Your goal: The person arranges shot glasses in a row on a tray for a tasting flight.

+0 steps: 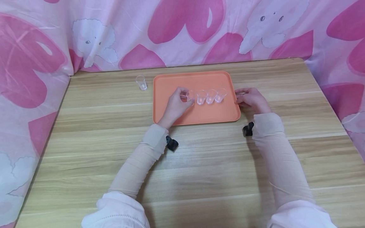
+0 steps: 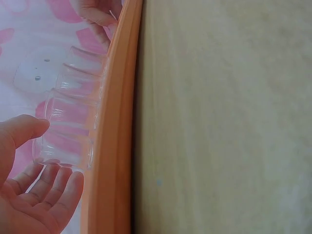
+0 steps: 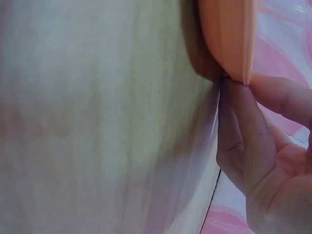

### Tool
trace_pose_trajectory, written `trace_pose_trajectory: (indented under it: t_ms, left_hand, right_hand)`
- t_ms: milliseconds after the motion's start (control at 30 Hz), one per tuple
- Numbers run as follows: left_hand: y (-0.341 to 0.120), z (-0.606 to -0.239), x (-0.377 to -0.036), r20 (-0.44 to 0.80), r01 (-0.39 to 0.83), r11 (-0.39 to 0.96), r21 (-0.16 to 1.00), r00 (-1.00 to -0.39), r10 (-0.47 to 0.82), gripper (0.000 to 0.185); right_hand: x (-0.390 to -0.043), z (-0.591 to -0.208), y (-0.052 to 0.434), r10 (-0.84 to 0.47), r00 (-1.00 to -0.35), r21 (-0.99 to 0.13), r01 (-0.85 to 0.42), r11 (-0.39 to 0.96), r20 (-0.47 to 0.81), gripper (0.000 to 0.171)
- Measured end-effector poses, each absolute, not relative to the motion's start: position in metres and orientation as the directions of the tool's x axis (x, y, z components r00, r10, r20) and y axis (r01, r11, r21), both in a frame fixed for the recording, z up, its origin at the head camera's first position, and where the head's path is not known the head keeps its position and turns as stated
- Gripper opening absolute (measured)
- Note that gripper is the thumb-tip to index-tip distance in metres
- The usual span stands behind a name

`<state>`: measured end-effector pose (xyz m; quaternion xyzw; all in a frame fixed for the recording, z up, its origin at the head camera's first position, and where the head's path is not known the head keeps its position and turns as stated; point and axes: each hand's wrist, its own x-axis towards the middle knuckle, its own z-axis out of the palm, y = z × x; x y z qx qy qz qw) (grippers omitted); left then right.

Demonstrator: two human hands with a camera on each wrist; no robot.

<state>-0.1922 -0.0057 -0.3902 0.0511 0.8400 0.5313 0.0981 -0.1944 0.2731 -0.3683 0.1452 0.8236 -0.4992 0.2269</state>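
Leftmost clear cup (image 1: 190, 96) stands upright, mouth up, on the orange tray (image 1: 171, 110), starting a left-right row of four. Left hand (image 1: 176, 106) pinches it loosely; right hand (image 1: 251, 99) grips the tray's right rim. Fifth cup (image 1: 141, 83) sits far-left on the table (image 1: 114, 152).

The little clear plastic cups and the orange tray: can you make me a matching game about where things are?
Column one:
1. lone clear plastic cup
2. row of four clear plastic cups
3. left hand
4. right hand

Column two:
A. at the right edge of the flat orange plastic tray
B. standing on the wooden table, left of the tray
C. holding the leftmost cup of the row
D. standing side by side on the tray

Pairs: 1-B, 2-D, 3-C, 4-A
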Motion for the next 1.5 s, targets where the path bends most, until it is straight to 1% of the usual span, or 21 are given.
trace_pose_trajectory:
  t_ms: [467, 733, 933, 1133, 1267, 1400, 1500]
  left_hand:
    - [-0.006, -0.389, -0.192, -0.108, -0.009, 0.428, 0.904, -0.972, 0.207, 0.041]
    - [-0.009, -0.386, -0.191, -0.114, -0.002, 0.425, 0.905, -0.964, 0.238, 0.047]
    - [-0.018, -0.384, -0.191, -0.068, 0.035, 0.393, 0.919, -0.967, 0.246, 0.053]
    - [-0.034, -0.377, -0.196, -0.040, 0.036, 0.384, 0.923, -0.982, 0.187, 0.049]
    - [-0.049, -0.371, -0.202, 0.010, 0.054, 0.340, 0.939, -0.992, 0.130, 0.046]
    - [-0.066, -0.368, -0.208, 0.050, 0.061, 0.314, 0.948, -0.998, 0.042, 0.044]
    - [-0.080, -0.365, -0.211, 0.054, 0.044, 0.296, 0.954, -0.998, -0.027, 0.042]
  right_hand:
    - [-0.195, -0.368, 0.273, 0.021, -0.843, -0.736, 0.481, 0.476, -0.537, 0.054]
    - [-0.195, -0.368, 0.273, 0.020, -0.841, -0.735, 0.483, 0.476, -0.540, 0.055]
    - [-0.194, -0.367, 0.273, 0.023, -0.844, -0.740, 0.482, 0.469, -0.536, 0.054]
    - [-0.194, -0.367, 0.273, 0.021, -0.845, -0.741, 0.480, 0.471, -0.534, 0.054]
    - [-0.194, -0.366, 0.273, 0.017, -0.846, -0.740, 0.476, 0.475, -0.533, 0.054]
    - [-0.194, -0.367, 0.274, 0.015, -0.846, -0.743, 0.477, 0.468, -0.534, 0.054]
    - [-0.194, -0.368, 0.274, 0.011, -0.847, -0.750, 0.477, 0.458, -0.532, 0.054]
